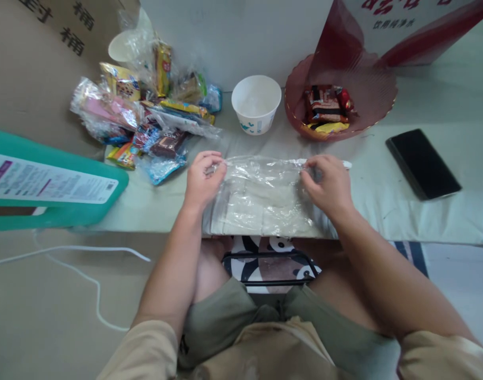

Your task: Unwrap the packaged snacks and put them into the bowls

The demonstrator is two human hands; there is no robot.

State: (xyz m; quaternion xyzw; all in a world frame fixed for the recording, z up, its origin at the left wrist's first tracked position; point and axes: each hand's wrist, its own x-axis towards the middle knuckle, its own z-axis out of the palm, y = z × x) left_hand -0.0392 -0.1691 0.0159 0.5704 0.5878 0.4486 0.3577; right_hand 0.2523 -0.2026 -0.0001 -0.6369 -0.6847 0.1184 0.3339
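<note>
A clear plastic bag [268, 198] lies stretched between my two hands at the front edge of the covered table. Its upper left corner is pinched in my left hand [205, 177], fingers closed. At the upper right, my right hand [329, 182] grips the bag's edge, with a small white end sticking out past the knuckles. The bag looks flat, and I make out nothing inside it. Just beyond it stands a white paper cup [257, 103], upright.
Wrapped snacks [158, 116] are heaped at the left beside a cardboard box [39, 68]. A pink glass bowl [371, 111] holds several packets. A black phone [423, 163] lies at the right. A green container [106, 184] and a white cable [98, 248] are at the left.
</note>
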